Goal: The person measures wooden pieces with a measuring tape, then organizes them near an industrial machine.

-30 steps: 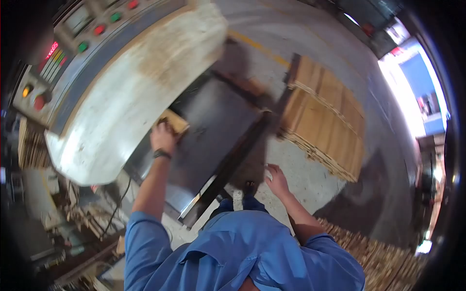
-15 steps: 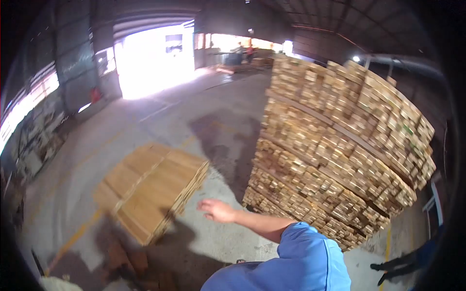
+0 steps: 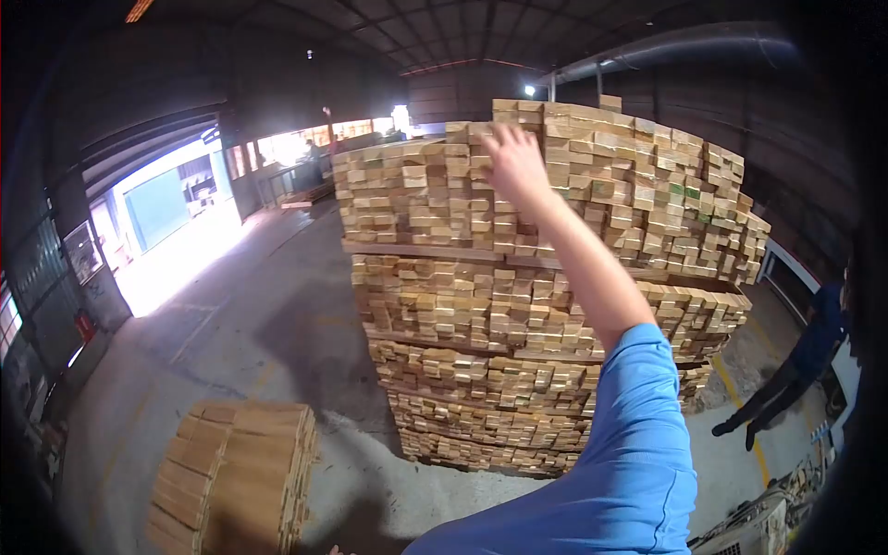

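My right hand [image 3: 518, 165] is raised in front of the upper part of a tall stack of short wooden pieces [image 3: 546, 319], near its top edge. Its fingers are apart and nothing shows between them. Whether the fingertips touch the wood is unclear. The stack shows the cut ends of its pieces, in several tiers with flat boards between them. A lower pile of wide brown boards [image 3: 254, 462] lies on the floor at the bottom left. My left hand cannot be made out.
A person in dark clothes [image 3: 803, 356] stands right of the stack. Machinery [image 3: 754, 525] is at the bottom right. The concrete floor [image 3: 277, 333] extends left toward a bright doorway [image 3: 166, 222]. A workbench [image 3: 301, 180] stands farther back.
The view has turned right, so the tall stack is now central and the board pile lower left. My right hand has moved from beside the board pile up to the stack's upper part.
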`<action>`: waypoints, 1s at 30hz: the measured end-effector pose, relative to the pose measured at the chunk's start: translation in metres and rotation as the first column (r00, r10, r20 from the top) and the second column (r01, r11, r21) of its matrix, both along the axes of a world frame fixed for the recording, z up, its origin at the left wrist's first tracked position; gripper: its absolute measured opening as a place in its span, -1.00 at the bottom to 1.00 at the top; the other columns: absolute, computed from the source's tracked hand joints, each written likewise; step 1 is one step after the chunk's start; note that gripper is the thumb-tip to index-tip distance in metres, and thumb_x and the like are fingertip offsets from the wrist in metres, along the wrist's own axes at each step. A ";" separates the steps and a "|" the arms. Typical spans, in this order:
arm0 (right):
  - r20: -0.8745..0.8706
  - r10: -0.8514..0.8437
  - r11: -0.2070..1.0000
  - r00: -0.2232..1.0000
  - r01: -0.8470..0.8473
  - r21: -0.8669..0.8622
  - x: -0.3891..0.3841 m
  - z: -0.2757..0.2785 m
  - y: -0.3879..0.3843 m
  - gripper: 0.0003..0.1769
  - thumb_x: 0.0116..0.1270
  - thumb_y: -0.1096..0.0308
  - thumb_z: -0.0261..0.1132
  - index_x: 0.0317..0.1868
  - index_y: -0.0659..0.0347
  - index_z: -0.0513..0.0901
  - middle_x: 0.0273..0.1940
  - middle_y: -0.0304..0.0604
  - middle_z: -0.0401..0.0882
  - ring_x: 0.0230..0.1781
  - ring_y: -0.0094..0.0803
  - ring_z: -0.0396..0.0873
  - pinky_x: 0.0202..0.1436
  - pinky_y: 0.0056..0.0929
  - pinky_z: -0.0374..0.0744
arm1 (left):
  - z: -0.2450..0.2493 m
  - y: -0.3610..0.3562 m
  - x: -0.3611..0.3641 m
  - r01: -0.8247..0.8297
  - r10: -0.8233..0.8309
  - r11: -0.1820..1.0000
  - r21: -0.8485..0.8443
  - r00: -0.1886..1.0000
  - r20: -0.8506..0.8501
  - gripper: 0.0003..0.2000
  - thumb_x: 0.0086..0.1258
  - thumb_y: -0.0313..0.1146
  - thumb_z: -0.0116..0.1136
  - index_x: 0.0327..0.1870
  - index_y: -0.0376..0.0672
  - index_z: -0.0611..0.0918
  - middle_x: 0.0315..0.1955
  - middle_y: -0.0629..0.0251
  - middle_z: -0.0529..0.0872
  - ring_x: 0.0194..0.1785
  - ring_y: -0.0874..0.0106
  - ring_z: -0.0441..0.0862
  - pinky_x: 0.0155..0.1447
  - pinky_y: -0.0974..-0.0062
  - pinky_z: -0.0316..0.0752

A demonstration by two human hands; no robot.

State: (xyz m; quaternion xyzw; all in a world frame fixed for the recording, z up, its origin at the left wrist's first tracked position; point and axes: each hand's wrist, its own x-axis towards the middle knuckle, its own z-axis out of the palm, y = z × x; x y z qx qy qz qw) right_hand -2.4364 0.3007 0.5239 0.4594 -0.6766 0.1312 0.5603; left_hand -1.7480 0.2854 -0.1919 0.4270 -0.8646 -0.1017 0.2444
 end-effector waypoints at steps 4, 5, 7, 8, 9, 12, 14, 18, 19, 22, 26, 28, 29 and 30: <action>-0.026 -0.074 0.991 0.997 0.070 -0.110 -0.060 0.045 0.026 -0.34 0.26 0.11 0.44 0.34 0.07 0.50 0.31 -0.05 0.46 0.39 -0.09 0.36 0.38 -0.03 0.39 | 0.092 -0.029 -0.058 -0.101 0.119 0.939 0.328 0.992 -0.038 -0.47 0.43 0.02 0.22 0.16 -0.29 0.63 -0.02 -0.09 0.75 0.10 -0.06 0.65 0.16 0.12 0.55; -0.072 -0.074 0.989 0.995 0.064 -0.137 -0.078 0.053 0.025 -0.37 0.28 0.09 0.42 0.32 0.07 0.51 0.28 -0.06 0.47 0.35 -0.08 0.40 0.36 -0.03 0.41 | 0.107 -0.040 -0.070 -0.096 0.109 0.925 0.368 0.994 -0.015 -0.49 0.44 0.00 0.21 0.16 -0.29 0.62 -0.02 -0.09 0.75 0.09 -0.05 0.66 0.16 0.13 0.55; -0.127 -0.121 0.986 0.985 0.105 -0.127 -0.093 0.067 0.023 -0.41 0.33 0.08 0.37 0.32 0.07 0.51 0.23 -0.06 0.52 0.27 -0.07 0.48 0.31 -0.06 0.45 | 0.123 -0.067 -0.094 -0.066 0.073 0.909 0.411 0.997 -0.002 -0.51 0.46 -0.04 0.20 0.17 -0.30 0.62 -0.03 -0.10 0.75 0.09 -0.04 0.66 0.16 0.14 0.55; -0.084 -0.124 0.990 0.989 0.117 -0.080 -0.098 0.073 0.019 -0.44 0.35 0.08 0.35 0.30 0.07 0.53 0.19 -0.06 0.56 0.23 -0.07 0.52 0.28 -0.08 0.48 | 0.125 -0.083 -0.106 -0.038 0.047 0.910 0.413 0.999 -0.014 -0.53 0.46 -0.06 0.20 0.17 -0.30 0.62 -0.03 -0.11 0.75 0.09 -0.04 0.66 0.16 0.14 0.55; -0.042 -0.129 0.991 0.991 0.127 -0.034 -0.099 0.080 0.012 -0.47 0.36 0.08 0.33 0.29 0.07 0.55 0.16 -0.06 0.59 0.20 -0.07 0.55 0.26 -0.09 0.50 | 0.131 -0.099 -0.120 -0.009 0.023 0.910 0.414 0.999 -0.027 -0.54 0.47 -0.07 0.19 0.17 -0.30 0.61 -0.03 -0.12 0.74 0.09 -0.04 0.67 0.16 0.14 0.55; 0.015 -0.152 0.980 0.988 0.149 0.129 -0.114 0.100 -0.005 -0.57 0.40 0.08 0.29 0.20 0.07 0.62 0.05 -0.07 0.68 0.12 -0.08 0.63 0.18 -0.13 0.57 | 0.169 -0.137 -0.163 0.098 -0.059 0.902 0.420 0.993 -0.106 -0.51 0.45 -0.08 0.22 0.25 -0.24 0.58 0.06 -0.11 0.72 0.16 -0.02 0.65 0.22 0.12 0.53; 0.099 -0.175 0.965 0.980 0.150 0.216 -0.113 0.116 -0.012 -0.66 0.39 0.12 0.29 0.07 0.07 0.69 -0.02 -0.09 0.73 0.07 -0.08 0.67 0.13 -0.13 0.61 | 0.165 -0.172 -0.186 0.100 -0.036 0.869 0.484 0.990 -0.140 -0.39 0.23 -0.31 0.44 0.33 -0.25 0.53 0.04 0.03 0.68 0.05 0.17 0.68 0.20 0.25 0.57; 0.192 -0.247 0.927 0.950 0.175 0.331 -0.112 0.134 -0.016 -0.63 0.36 0.17 0.30 0.13 0.08 0.67 0.07 -0.14 0.68 0.09 -0.02 0.64 0.13 -0.09 0.60 | 0.181 -0.219 -0.224 0.206 -0.142 0.899 0.386 0.972 -0.189 -0.56 0.25 -0.44 0.38 0.16 -0.32 0.62 -0.11 0.09 0.72 -0.06 0.24 0.73 0.09 0.31 0.62; 0.156 -0.220 0.935 0.963 0.163 0.314 -0.110 0.132 -0.018 -0.62 0.35 0.17 0.31 0.12 0.09 0.68 0.06 -0.11 0.69 0.08 -0.03 0.64 0.14 -0.09 0.61 | 0.186 -0.229 -0.234 0.221 -0.166 0.893 0.392 0.971 -0.170 -0.56 0.25 -0.45 0.38 0.16 -0.33 0.62 -0.10 0.08 0.72 -0.06 0.23 0.73 0.09 0.31 0.62; 0.075 -0.180 0.946 0.981 0.152 0.286 -0.111 0.128 -0.015 -0.59 0.33 0.18 0.32 0.14 0.12 0.68 0.06 -0.07 0.69 0.08 -0.05 0.65 0.14 -0.09 0.61 | 0.200 -0.257 -0.264 0.312 -0.266 0.877 0.364 0.949 -0.171 -0.60 0.27 -0.48 0.34 0.15 -0.33 0.63 -0.10 0.07 0.74 -0.06 0.26 0.75 0.07 0.35 0.64; 0.021 -0.180 0.943 0.983 0.167 0.287 -0.124 0.126 -0.016 -0.58 0.38 0.15 0.29 0.18 0.10 0.66 0.05 -0.05 0.67 0.06 -0.01 0.65 0.13 -0.09 0.62 | 0.240 -0.284 -0.332 0.555 -0.445 0.768 0.318 0.821 -0.358 -0.64 0.32 -0.44 0.31 0.13 -0.29 0.66 -0.13 0.07 0.77 -0.09 0.24 0.77 0.03 0.36 0.65; -0.016 -0.171 0.952 0.985 0.169 0.256 -0.123 0.121 -0.014 -0.58 0.40 0.14 0.28 0.21 0.09 0.63 0.05 -0.03 0.67 0.05 0.00 0.65 0.11 -0.09 0.62 | 0.301 -0.284 -0.382 0.671 -0.552 0.713 0.203 0.715 -0.429 -0.67 0.36 -0.39 0.28 0.13 -0.25 0.67 -0.15 0.09 0.77 -0.10 0.19 0.76 0.00 0.33 0.64; -0.034 -0.162 0.956 0.986 0.166 0.242 -0.124 0.117 -0.013 -0.58 0.41 0.14 0.27 0.22 0.08 0.62 0.05 -0.01 0.66 0.05 0.00 0.65 0.10 -0.08 0.63 | 0.351 -0.274 -0.407 0.708 -0.593 0.690 0.151 0.672 -0.445 -0.69 0.38 -0.41 0.27 0.12 -0.25 0.67 -0.16 0.11 0.77 -0.09 0.19 0.75 0.01 0.33 0.63; 0.019 -0.125 0.958 0.992 0.116 0.263 -0.134 0.120 -0.010 -0.50 0.38 0.10 0.31 0.27 0.08 0.59 0.07 0.02 0.66 0.06 -0.02 0.66 0.10 -0.10 0.63 | 0.412 -0.256 -0.426 0.743 -0.675 0.669 0.009 0.613 -0.410 -0.71 0.39 -0.41 0.26 0.11 -0.24 0.67 -0.14 0.12 0.76 -0.07 0.19 0.74 0.03 0.33 0.62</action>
